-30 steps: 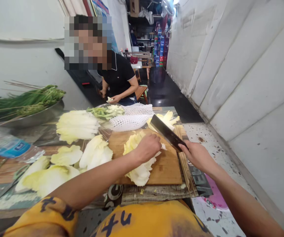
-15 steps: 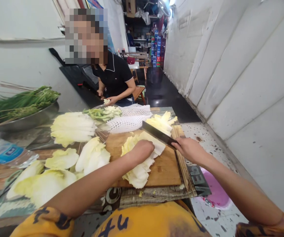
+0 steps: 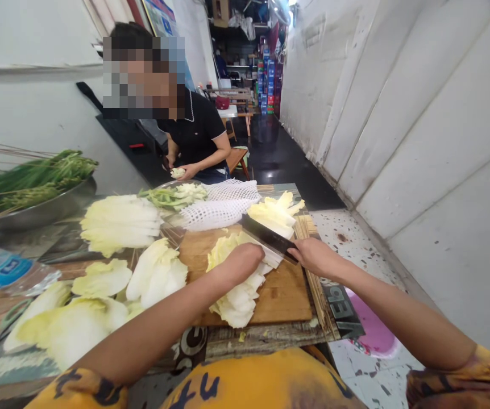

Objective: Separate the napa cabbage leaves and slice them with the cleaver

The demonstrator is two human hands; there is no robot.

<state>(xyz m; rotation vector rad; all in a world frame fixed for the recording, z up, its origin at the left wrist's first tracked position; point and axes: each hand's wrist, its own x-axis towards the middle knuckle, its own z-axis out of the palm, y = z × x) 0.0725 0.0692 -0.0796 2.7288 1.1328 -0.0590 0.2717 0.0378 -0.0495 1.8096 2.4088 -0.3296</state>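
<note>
While curled left hand (image 3: 246, 261) holds cabbage leaves (image 3: 235, 300) on board (image 3: 290, 298), right hand (image 3: 314, 255) clasps cleaver (image 3: 266, 236).

Orange-yellow top (image 3: 253, 378) with short sleeves (image 3: 78, 395) (dark, letter-like marks (image 3: 104, 393) on both)

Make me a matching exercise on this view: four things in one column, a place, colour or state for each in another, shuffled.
1. knife
2. left hand
3. plastic bottle
4. thin sticks

A. clear and blue
B. beside the cutting board
C. held in the right hand
D. on pale leaves

Pairs: 1-C, 2-D, 3-A, 4-B
</note>
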